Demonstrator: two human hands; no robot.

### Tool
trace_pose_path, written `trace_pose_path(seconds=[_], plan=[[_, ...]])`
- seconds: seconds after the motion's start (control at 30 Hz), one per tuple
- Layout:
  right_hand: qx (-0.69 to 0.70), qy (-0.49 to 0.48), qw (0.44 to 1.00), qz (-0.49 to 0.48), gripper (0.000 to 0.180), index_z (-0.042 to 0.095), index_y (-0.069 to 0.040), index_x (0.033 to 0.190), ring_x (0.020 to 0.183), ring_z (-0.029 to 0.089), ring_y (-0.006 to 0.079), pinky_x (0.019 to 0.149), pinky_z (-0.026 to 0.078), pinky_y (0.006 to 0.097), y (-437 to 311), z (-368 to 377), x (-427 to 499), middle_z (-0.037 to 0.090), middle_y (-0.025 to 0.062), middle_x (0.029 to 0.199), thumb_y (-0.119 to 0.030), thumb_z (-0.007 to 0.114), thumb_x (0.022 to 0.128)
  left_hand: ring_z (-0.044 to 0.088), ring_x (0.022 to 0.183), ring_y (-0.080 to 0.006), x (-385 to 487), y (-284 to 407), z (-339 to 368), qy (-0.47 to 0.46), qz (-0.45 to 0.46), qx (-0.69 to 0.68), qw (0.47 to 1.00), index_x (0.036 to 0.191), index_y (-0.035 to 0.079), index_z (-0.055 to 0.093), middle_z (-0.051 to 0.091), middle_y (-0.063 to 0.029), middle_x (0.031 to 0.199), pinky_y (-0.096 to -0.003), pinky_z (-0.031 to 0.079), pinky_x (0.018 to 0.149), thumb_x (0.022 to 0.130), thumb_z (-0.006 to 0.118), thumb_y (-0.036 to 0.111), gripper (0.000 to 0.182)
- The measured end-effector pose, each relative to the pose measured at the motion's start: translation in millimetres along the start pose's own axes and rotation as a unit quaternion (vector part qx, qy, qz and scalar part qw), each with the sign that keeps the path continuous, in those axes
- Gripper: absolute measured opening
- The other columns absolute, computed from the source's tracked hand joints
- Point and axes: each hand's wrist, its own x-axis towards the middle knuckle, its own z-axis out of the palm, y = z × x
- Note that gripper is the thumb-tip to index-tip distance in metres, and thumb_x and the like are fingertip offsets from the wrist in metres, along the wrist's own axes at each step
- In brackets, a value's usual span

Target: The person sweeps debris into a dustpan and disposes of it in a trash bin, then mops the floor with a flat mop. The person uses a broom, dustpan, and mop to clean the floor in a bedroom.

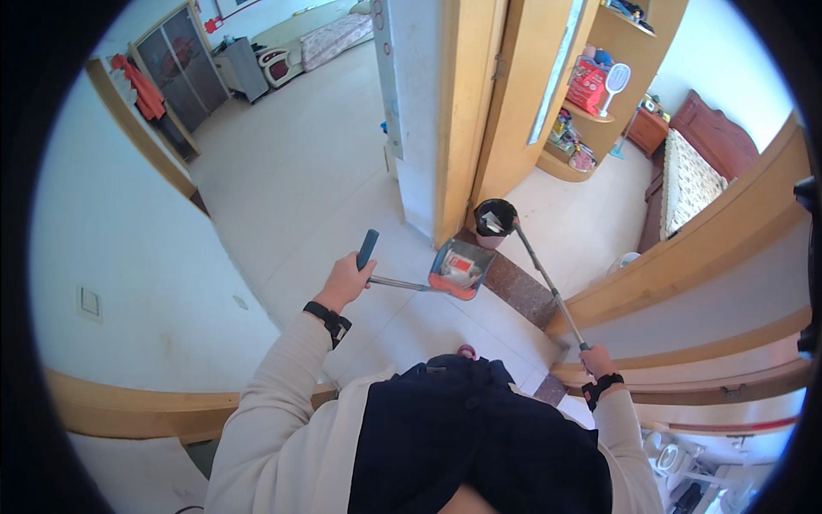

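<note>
My left hand (345, 281) grips the handle of a dustpan (481, 268) at the left of centre. The dustpan's pan is grey with an orange part and holds litter (460, 263), partly a white and red wrapper. Lower right, my right hand (598, 361) is closed around a long metal pole (557, 297). The pole's far end reaches the rim of a pink waste bin (490, 241) with a black liner, just beyond the dustpan; what is fixed to that end is hard to tell. Something white lies inside the bin.
The bin stands by a brown stone threshold (519, 286) at a wooden door frame (463, 128). Beyond are corner shelves (568, 168) and a bed (690, 180). A white wall (148, 257) runs along the left, with a cabinet (243, 69) farther off. A bathroom shows lower right.
</note>
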Motion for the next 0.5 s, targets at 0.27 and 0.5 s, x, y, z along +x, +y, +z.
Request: trace_pose_path(seconds=[0.27,0.5], plan=[[0.166,0.031,0.986,-0.004,0.015,0.053,0.0,0.064,0.04,0.048,0.0153,0.037,0.036,0.03,-18.0,-25.3,20.9,0.051,0.0051,0.054,-0.009,0.055,0.076,0.065,0.059,-0.0195,69.9,27.8,54.4,0.02,-0.089,-0.227,0.97,0.098,-0.006,0.049,0.063,-0.0169,0.081,-0.0263,0.053,0.049,0.094,0.053,0.03,0.037],[0.153,0.016,0.988,-0.014,0.013,0.053,-0.003,0.065,0.042,0.048,0.0135,0.037,0.035,0.029,-58.2,-53.6,49.5,0.051,0.0036,0.055,-0.008,0.054,0.076,0.063,0.061,-0.024,106.4,5.8,107.0,0.076,-0.233,-0.432,0.868,0.099,-0.005,0.042,0.058,-0.0191,0.084,-0.0264,0.052,0.047,0.094,0.053,0.033,0.04]])
